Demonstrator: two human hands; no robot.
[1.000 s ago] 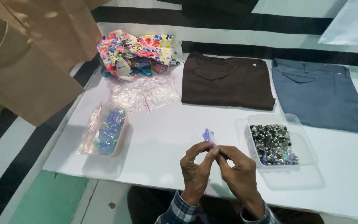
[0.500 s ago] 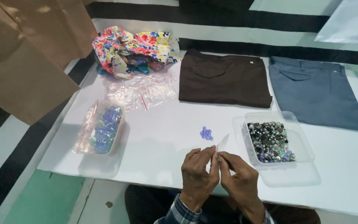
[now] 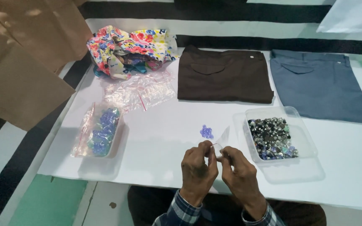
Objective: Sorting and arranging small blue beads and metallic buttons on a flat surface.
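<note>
Both hands are up close together at the near edge of the white table, and they meet on one thing: a small clear bag. The left hand has its fingertips curled in and pinching the bag's lower edge, the right hand pinches the same edge from the other side, thumbs almost touching. The bag sticks up from between the fingers, a thin see-through flap tilted away from the person; whether anything is inside it I cannot tell. Just beyond the left hand's fingertips, lying loose on the table, a little cluster of purple beads, apart from the bag. Beyond the right hand and slightly out to its side, near it, a clear tub filled with dark and silvery beads. Well out past the left hand, a shallow tray with a plastic bag of blue beads resting in it. Further ahead of that hand, crumpled clear bags, then a bunched floral cloth. Far ahead of both hands, brown trousers folded flat, and beside them, beyond the right hand, blue trousers. Checked sleeves show at both wrists.
</note>
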